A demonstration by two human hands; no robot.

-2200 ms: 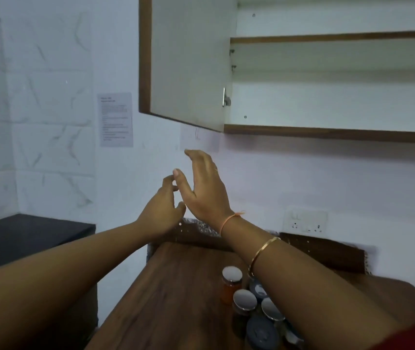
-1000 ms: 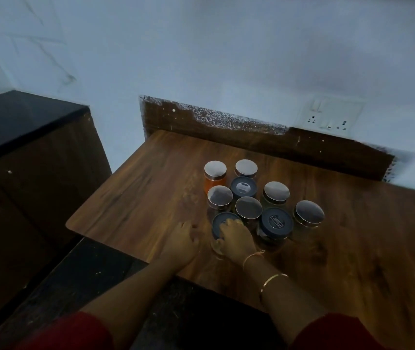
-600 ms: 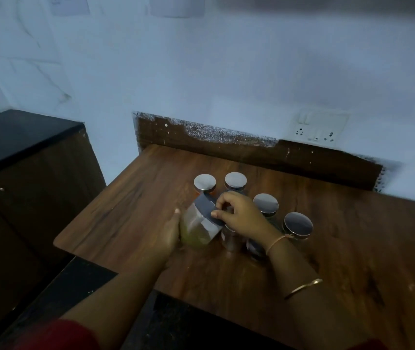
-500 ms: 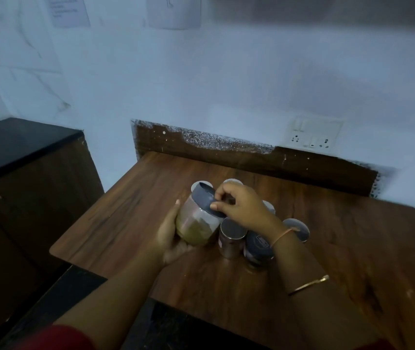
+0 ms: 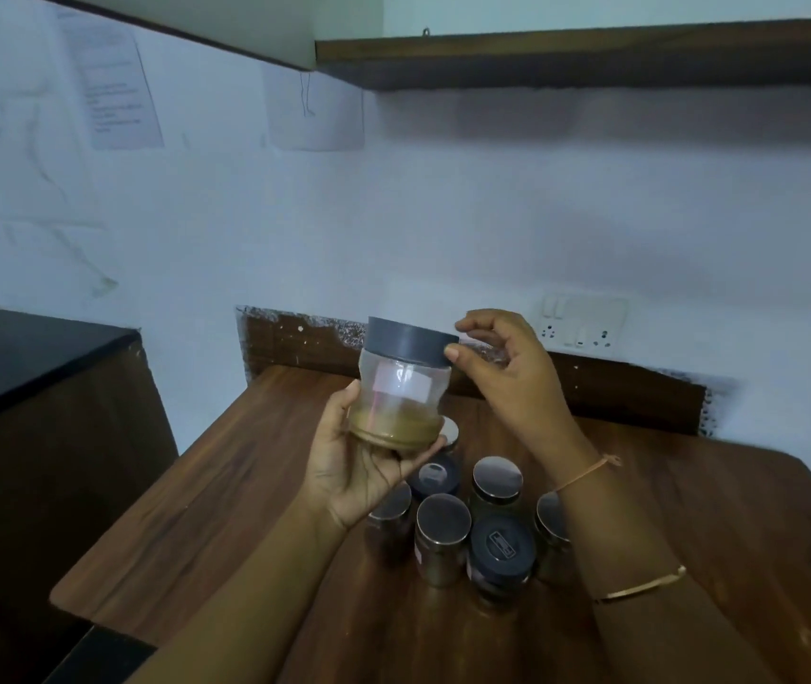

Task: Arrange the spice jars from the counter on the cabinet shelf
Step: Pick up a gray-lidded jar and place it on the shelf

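A clear spice jar [image 5: 401, 387] with a grey lid and brown powder at its bottom is held upright above the wooden counter [image 5: 719, 525]. My left hand [image 5: 359, 461] cups its base from below. My right hand [image 5: 507, 367] pinches the lid's right edge with thumb and fingertips. Below them several other jars [image 5: 443, 535] with silver or dark lids stand clustered on the counter. The cabinet's wooden bottom edge [image 5: 591, 56] runs across the top of the view; its shelf interior is out of sight.
The open cabinet door's lower edge [image 5: 186, 27] hangs at upper left. A dark lower cabinet with a black top [image 5: 23, 348] stands to the left. A switch and socket plate [image 5: 583, 325] is on the wall behind the counter. Papers [image 5: 107, 81] are stuck on the wall.
Both hands have lifted the grey-lidded jar from among the cluster and raised it upright above the counter. The view has tilted up, bringing the cabinet's underside into sight.
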